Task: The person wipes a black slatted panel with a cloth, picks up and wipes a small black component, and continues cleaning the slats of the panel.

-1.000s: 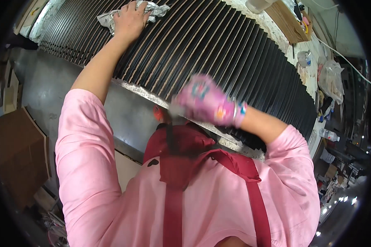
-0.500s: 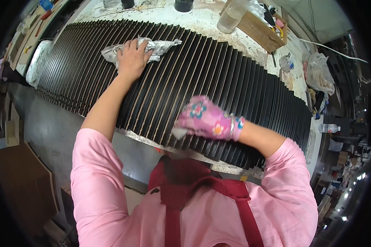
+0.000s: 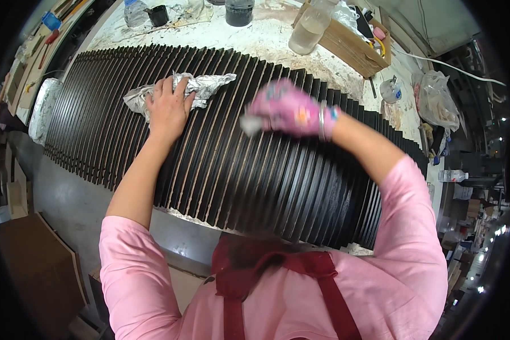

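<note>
Side by side across the table lie many long, narrow black strips, with pale lines between some of them. My bare left hand lies with spread fingers on a crumpled grey-white sheet, paper or cloth, on top of the strips. A pink flowered glove covers my right hand, and a metal bangle circles its wrist. It is closed around a small whitish pad at the far middle part of the strips. Motion blurs this hand, so the pad's exact kind does not show.
Past the strips, the paint-stained white table bears a dark tub, a black cup and a cloudy plastic bottle. A cardboard box of odds and ends stands at the back right, near a plastic bag.
My right hand has moved away from me along the strips with the pad, from their near part to the far part. My left hand stays on the crumpled sheet. The view has shifted slightly.
</note>
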`<state>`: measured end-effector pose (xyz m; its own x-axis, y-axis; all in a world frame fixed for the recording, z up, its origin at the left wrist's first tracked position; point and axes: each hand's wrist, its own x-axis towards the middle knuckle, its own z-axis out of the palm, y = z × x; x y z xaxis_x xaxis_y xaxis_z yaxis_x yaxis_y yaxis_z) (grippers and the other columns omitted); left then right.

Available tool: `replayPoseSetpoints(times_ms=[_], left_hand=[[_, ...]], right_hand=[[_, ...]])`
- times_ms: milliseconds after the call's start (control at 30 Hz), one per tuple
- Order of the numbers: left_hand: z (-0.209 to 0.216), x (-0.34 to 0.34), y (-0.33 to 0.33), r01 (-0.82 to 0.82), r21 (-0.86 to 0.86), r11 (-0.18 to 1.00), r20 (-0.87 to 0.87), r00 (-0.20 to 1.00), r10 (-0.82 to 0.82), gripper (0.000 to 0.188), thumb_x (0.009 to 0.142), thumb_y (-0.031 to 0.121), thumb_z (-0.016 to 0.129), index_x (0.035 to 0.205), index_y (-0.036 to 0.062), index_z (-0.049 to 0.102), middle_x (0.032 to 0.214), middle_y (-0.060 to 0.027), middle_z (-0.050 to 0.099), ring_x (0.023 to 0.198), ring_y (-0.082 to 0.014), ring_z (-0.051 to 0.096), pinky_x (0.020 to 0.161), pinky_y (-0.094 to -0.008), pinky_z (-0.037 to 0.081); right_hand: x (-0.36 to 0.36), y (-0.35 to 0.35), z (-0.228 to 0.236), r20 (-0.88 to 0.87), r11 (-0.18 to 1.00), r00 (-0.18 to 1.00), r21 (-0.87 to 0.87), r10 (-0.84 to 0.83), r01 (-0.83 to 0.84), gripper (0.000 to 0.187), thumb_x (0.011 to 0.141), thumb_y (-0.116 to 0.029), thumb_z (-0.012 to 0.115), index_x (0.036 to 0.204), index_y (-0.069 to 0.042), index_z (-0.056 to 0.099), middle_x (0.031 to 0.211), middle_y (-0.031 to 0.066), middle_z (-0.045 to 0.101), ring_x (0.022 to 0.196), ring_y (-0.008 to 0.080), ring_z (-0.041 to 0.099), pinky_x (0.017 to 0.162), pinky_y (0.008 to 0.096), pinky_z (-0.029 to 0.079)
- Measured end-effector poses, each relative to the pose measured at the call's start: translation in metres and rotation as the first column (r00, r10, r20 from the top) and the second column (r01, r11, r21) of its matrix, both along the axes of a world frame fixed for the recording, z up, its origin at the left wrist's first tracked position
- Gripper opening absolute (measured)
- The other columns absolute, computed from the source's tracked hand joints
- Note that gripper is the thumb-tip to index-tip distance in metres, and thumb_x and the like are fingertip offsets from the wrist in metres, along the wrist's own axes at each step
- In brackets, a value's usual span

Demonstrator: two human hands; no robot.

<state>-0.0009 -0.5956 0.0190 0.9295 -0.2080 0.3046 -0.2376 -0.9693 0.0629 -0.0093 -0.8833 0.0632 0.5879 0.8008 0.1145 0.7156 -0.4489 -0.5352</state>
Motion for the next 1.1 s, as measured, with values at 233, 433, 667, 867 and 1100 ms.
replayPoseSetpoints(times_ms=[233,433,667,867,1100], left_hand=[[-0.001,0.005,-0.002,0.004,0.083,0.997,0.008,1.000,-0.005,0.045,0.093,0.037,0.055,0.133,0.0167,0.049,0.133,-0.0143,0.048,0.128,-0.0346,0.041,0.098,-0.0588,0.033],[-0.005,0.003,0.003,-0.028,0.082,0.996,-0.029,0.999,0.031,0.045,0.093,0.037,0.054,0.134,0.0189,0.049,0.132,-0.0126,0.047,0.128,-0.0338,0.040,0.097,-0.0580,0.034],[0.002,0.009,-0.009,0.000,0.097,0.995,-0.064,0.998,0.006,0.046,0.094,0.039,0.053,0.134,0.0167,0.049,0.134,-0.0147,0.046,0.129,-0.0350,0.039,0.099,-0.0584,0.032],[0.003,0.003,-0.001,-0.037,0.101,0.994,-0.092,0.995,0.046,0.048,0.095,0.041,0.051,0.136,0.0159,0.048,0.137,-0.0168,0.044,0.131,-0.0344,0.037,0.102,-0.0593,0.030],[0.006,0.006,-0.007,-0.039,0.114,0.993,-0.150,0.987,0.056,0.050,0.096,0.041,0.049,0.138,0.0159,0.046,0.141,-0.0191,0.041,0.133,-0.0368,0.035,0.102,-0.0607,0.029]], right_hand=[[0.082,-0.029,-0.021,0.146,0.931,0.921,0.003,-0.362,0.365,0.032,0.091,-0.028,0.059,0.117,-0.010,0.063,0.109,0.0081,0.066,0.099,0.0266,0.062,0.089,0.0379,0.050],[-0.029,-0.046,0.012,0.081,1.000,0.997,-0.025,-0.001,0.003,0.026,0.089,-0.031,0.062,0.110,-0.016,0.066,0.100,0.0051,0.068,0.095,0.0188,0.065,0.086,0.0349,0.053],[0.047,-0.068,-0.022,-0.056,0.887,0.886,0.006,-0.461,0.462,0.037,0.090,-0.030,0.061,0.120,-0.008,0.061,0.107,0.0117,0.065,0.102,0.0265,0.062,0.091,0.0409,0.049],[-0.037,-0.059,-0.002,0.111,0.996,0.991,0.063,-0.071,0.064,0.027,0.088,-0.033,0.064,0.108,-0.015,0.066,0.093,0.0038,0.068,0.086,0.0182,0.066,0.080,0.0329,0.053],[0.033,-0.099,-0.020,0.144,0.803,0.800,-0.046,-0.583,0.594,0.034,0.090,-0.030,0.060,0.119,-0.012,0.063,0.105,0.0088,0.068,0.096,0.0227,0.065,0.087,0.0371,0.051]])
